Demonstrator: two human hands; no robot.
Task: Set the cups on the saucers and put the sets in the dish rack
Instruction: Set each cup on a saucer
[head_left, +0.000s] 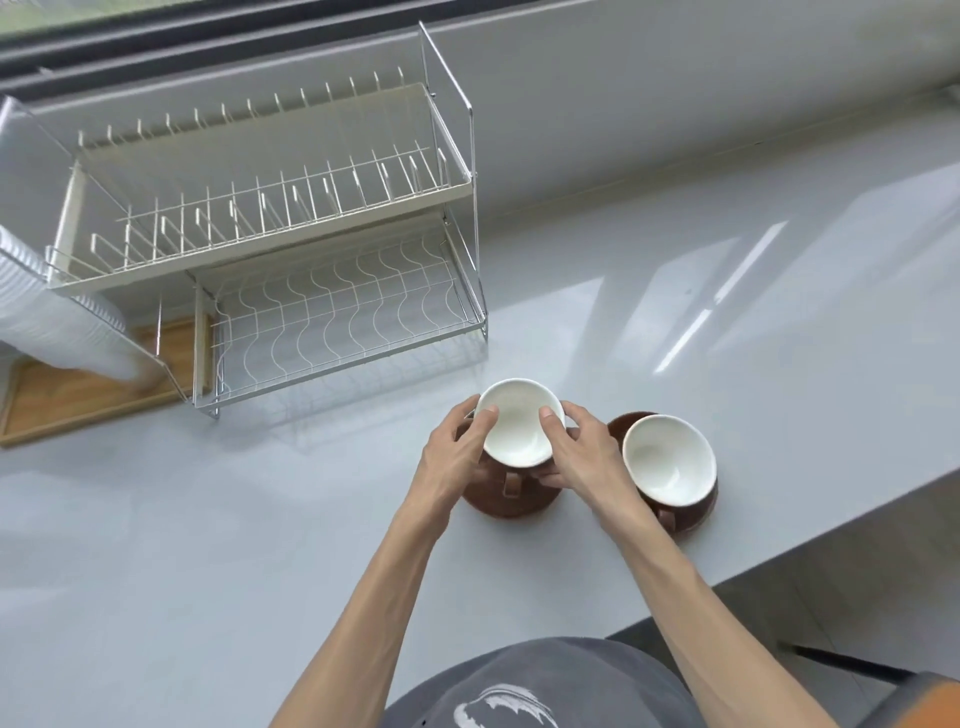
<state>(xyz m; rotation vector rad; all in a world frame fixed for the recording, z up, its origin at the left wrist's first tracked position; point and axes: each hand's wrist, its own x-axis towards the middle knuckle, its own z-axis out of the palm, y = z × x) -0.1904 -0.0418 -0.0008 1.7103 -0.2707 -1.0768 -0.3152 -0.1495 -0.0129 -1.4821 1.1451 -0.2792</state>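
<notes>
Broadly, the grey counter (675, 322) carries a two-tier dish rack (270, 234) toward its far left corner, both tiers bare. Near the front edge, the left hand (457, 457) and right hand (582, 457) clamp one brown cup (519, 421) and saucer (509, 506); a second set (670, 462) sits just beside. Lifting unevenly could slide the cup off its saucer. No legible writing anywhere.
</notes>
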